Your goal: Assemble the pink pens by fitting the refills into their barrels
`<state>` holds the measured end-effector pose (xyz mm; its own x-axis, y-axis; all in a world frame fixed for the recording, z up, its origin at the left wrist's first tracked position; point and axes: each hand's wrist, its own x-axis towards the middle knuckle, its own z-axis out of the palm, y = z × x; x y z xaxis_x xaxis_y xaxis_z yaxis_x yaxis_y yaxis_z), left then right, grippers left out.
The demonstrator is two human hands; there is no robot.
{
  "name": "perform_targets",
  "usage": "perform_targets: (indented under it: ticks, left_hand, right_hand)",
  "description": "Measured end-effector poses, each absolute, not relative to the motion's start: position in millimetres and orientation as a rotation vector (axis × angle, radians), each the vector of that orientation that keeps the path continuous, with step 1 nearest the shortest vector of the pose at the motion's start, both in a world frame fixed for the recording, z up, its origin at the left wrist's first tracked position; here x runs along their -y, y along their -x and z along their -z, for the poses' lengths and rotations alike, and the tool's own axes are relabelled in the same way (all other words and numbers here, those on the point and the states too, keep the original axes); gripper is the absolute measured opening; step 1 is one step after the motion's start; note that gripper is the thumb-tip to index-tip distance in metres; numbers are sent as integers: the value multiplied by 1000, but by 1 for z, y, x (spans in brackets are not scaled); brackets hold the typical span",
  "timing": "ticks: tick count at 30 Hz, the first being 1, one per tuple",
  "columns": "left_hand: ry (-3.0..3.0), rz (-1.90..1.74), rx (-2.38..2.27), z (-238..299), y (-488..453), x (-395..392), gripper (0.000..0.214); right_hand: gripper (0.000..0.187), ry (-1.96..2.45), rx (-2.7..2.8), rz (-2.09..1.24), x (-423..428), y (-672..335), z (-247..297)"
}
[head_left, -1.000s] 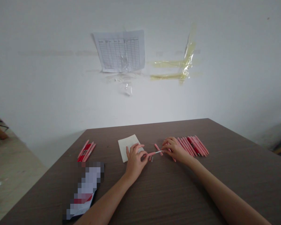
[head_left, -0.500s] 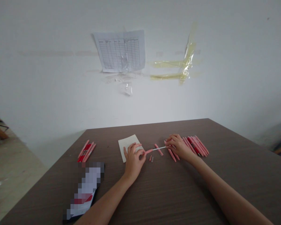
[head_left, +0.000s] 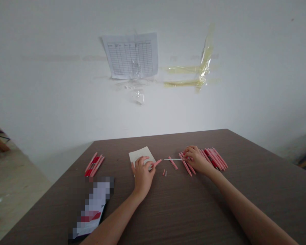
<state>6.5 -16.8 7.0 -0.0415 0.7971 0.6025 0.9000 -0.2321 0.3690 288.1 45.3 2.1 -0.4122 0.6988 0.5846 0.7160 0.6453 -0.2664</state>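
My left hand (head_left: 142,172) rests on the brown table (head_left: 183,207) beside a white paper sheet (head_left: 140,154) and pinches a short pink pen barrel (head_left: 156,163). My right hand (head_left: 197,159) pinches the end of a thin white refill (head_left: 172,159), which points left and hangs free of the barrel. A loose pink pen part (head_left: 172,163) lies between the hands, and two tiny pieces (head_left: 164,172) lie just below it. A row of several pink pens (head_left: 215,158) lies under and to the right of my right hand.
A small bunch of red and pink pens (head_left: 94,164) lies at the table's left. A blurred dark packet (head_left: 93,207) sits at the near left edge. A printed sheet (head_left: 131,55) and yellowed tape (head_left: 197,69) hang on the white wall behind.
My hands have drawn apart: the right hand pulled the white refill rightward out of the pink barrel, while the left hand slid a little left with the barrel.
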Motion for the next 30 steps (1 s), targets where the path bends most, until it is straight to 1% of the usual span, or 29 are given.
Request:
perform_targets:
  ticks: [12, 18, 30]
  left_hand:
    - [2091, 1171, 1818, -5, -7, 17, 7]
    - [2091, 1163, 1807, -3, -7, 16, 8]
    - [2093, 1161, 1783, -2, -6, 14, 7]
  right_hand:
    - [18, 1021, 2326, -204, -26, -267, -8]
    - [16, 1041, 2360, -288, -24, -266, -7]
    - [14, 1063, 2384, -311, -22, -265, -8]
